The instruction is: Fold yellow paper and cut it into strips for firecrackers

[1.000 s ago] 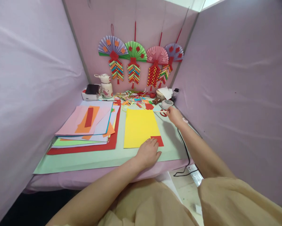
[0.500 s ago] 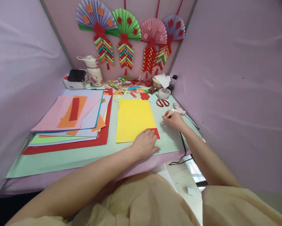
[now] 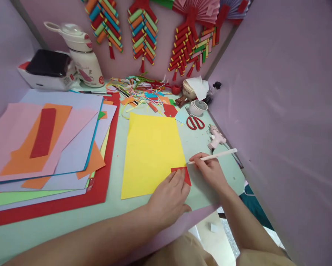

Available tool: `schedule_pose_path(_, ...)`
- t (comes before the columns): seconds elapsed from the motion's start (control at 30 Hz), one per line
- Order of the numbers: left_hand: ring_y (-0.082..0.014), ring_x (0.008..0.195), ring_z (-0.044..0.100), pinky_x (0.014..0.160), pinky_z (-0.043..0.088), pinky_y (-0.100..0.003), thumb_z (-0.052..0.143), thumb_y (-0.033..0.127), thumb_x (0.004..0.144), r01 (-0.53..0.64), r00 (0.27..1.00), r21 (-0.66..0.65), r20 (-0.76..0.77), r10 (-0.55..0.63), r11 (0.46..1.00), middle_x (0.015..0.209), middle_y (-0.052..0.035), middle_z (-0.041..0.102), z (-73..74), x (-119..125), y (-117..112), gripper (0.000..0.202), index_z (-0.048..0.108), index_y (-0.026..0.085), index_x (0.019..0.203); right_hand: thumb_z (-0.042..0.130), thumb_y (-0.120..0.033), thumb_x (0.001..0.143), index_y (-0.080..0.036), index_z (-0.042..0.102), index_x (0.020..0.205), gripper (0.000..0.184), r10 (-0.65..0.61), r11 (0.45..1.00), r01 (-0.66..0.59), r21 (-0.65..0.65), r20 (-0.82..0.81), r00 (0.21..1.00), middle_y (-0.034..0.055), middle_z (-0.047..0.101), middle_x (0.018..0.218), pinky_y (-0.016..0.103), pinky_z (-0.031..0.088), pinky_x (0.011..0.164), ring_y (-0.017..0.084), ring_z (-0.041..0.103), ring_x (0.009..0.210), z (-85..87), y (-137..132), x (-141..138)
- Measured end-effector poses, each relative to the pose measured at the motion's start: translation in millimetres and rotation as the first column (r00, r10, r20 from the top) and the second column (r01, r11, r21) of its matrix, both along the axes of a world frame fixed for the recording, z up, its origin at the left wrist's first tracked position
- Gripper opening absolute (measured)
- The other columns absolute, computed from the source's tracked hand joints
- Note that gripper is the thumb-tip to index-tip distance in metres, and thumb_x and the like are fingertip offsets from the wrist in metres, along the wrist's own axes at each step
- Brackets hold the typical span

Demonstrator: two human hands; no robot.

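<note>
A yellow paper sheet [image 3: 151, 149] lies on the pale green table cover [image 3: 71, 218]. My left hand [image 3: 168, 199] rests flat on its near right corner, fingers pressing a small red paper piece [image 3: 182, 173]. My right hand [image 3: 210, 171] is closed round a thin white pencil [image 3: 214, 156], whose tip touches the yellow sheet's right edge just above the red piece.
A stack of coloured paper sheets [image 3: 49, 147] fills the left. Red scissors [image 3: 194, 122], a tape roll [image 3: 198, 107], a glue gun [image 3: 216, 136], paper scraps [image 3: 140, 94], a white jug [image 3: 81, 55] and a printer [image 3: 45, 70] stand behind. Purple cloth walls [image 3: 279, 111] close in.
My right hand came back from the scissors area holding the white pencil and set its tip by the red piece. The camera moved in closer and lower. My left hand stayed put.
</note>
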State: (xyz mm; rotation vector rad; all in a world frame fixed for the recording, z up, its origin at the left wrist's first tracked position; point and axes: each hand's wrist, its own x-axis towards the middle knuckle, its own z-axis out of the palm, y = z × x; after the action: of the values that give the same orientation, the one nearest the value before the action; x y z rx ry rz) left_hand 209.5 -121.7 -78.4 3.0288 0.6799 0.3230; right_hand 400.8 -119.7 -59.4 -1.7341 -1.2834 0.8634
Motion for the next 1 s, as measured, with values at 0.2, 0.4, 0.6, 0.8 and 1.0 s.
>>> schedule_pose_path(0.2, -0.0334, 0.13, 0.042, 0.104, 0.033, -0.042, 0.059, 0.063, 0.076, -0.009, 0.999, -0.086, 0.05, 0.014, 0.996, 0.138, -0.0231, 0.047, -4.5, 1.6, 0.5, 0.066, 0.058, 0.008, 0.113, 0.055, -0.021, 0.082, -0.023, 0.04, 0.068, 0.021, -0.023, 0.984, 0.024, 0.177, -0.007, 1.0, -0.0059, 0.043, 0.058, 0.025, 0.032, 0.05, 0.011, 0.038, 0.052, -25.3, 1.5, -7.2)
schedule_pose_path(0.4, -0.0339, 0.129, 0.043, 0.106, 0.031, -0.042, 0.065, 0.059, 0.073, -0.009, 0.997, -0.101, 0.081, 0.017, 0.995, 0.137, -0.0238, 0.047, -5.7, 2.0, 2.2, 0.062, 0.058, 0.009, 0.108, 0.052, -0.02, 0.087, -0.022, 0.036, 0.067, 0.026, 0.001, 0.973, 0.016, 0.231, -0.074, 0.997, -0.006, 0.041, 0.059, 0.025, 0.031, 0.051, 0.01, 0.037, 0.052, -29.7, 0.1, -10.0)
schedule_pose_path(0.6, -0.0334, 0.129, 0.043, 0.107, 0.029, -0.042, 0.07, 0.059, 0.068, -0.011, 0.995, -0.111, 0.101, 0.022, 0.994, 0.136, -0.0226, 0.049, -8.5, 3.7, 3.1, 0.062, 0.057, 0.012, 0.106, 0.052, -0.017, 0.086, -0.022, 0.037, 0.068, 0.025, -0.002, 0.981, 0.018, 0.196, -0.081, 0.997, -0.0058, 0.042, 0.059, 0.025, 0.03, 0.051, 0.01, 0.037, 0.053, -30.5, -0.3, -8.0)
schedule_pose_path(0.8, -0.0339, 0.131, 0.04, 0.109, 0.024, -0.043, 0.067, 0.06, 0.071, 0.005, 0.994, -0.117, 0.111, 0.008, 0.993, 0.136, -0.023, 0.048, -9.2, 2.8, 2.7, 0.059, 0.057, 0.012, 0.103, 0.052, -0.017, 0.088, -0.022, 0.038, 0.069, 0.024, 0.012, 0.982, 0.002, 0.188, -0.072, 0.997, -0.0057, 0.043, 0.06, 0.025, 0.029, 0.05, 0.01, 0.039, 0.053, -31.0, -0.8, -6.9)
schedule_pose_path(1.0, -0.0339, 0.132, 0.038, 0.11, 0.022, -0.043, 0.064, 0.061, 0.073, 0.018, 0.996, -0.119, 0.085, -0.008, 0.993, 0.138, -0.0226, 0.047, -7.5, 1.8, 3.8, 0.057, 0.056, 0.013, 0.104, 0.053, -0.017, 0.086, -0.022, 0.037, 0.069, 0.024, 0.016, 0.984, -0.006, 0.177, -0.054, 0.998, -0.0055, 0.043, 0.06, 0.025, 0.03, 0.05, 0.01, 0.04, 0.053, -29.6, -0.9, -7.6)
